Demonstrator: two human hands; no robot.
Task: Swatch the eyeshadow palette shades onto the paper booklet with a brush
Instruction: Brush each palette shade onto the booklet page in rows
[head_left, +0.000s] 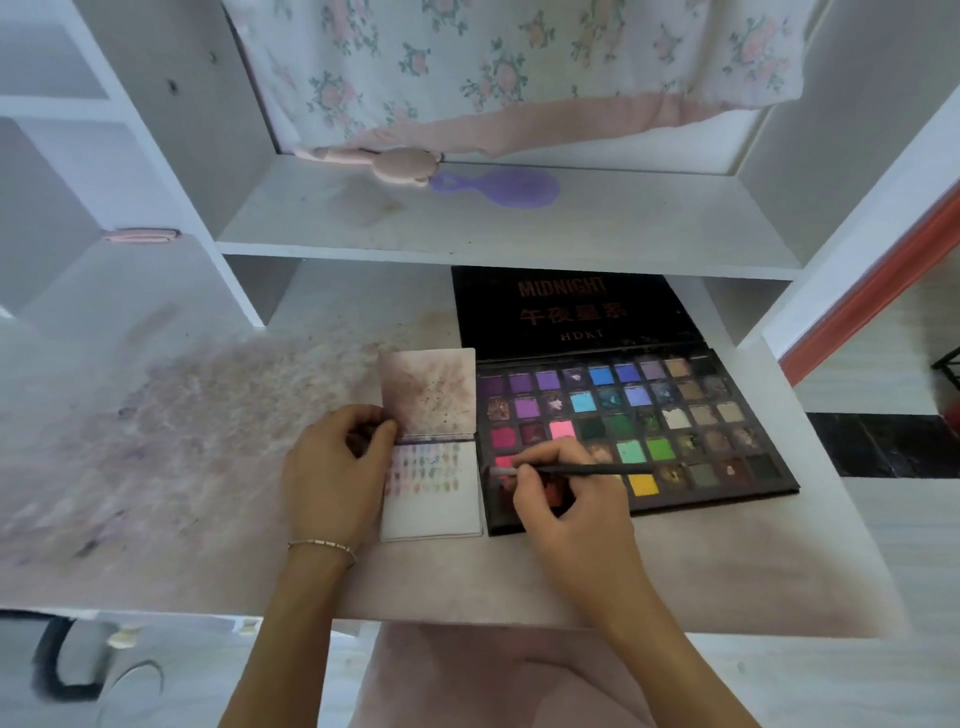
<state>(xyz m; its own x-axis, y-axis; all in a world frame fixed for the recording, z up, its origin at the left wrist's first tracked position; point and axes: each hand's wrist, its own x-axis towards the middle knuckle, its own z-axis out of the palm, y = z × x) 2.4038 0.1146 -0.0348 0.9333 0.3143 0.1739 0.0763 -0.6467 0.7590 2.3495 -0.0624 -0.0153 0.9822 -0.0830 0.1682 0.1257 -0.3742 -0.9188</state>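
An open black eyeshadow palette (675, 415) with several rows of coloured pans lies on the desk, its lid flat behind it. Left of it sits a small paper booklet (441, 504), opened, with rows of small colour swatches on the lower page and a stained upper page. My left hand (332, 478) pinches the booklet's left edge at the fold. My right hand (566, 499) grips a thin black brush (587, 471) that lies level, its tip pointing left over the palette's lower-left pans near the booklet.
The desk (208, 467) is smeared with powder stains to the left. A shelf (493, 234) overhangs the palette lid and carries a purple hairbrush (498, 188) and a pink soft toy (395, 163). Floral fabric hangs behind.
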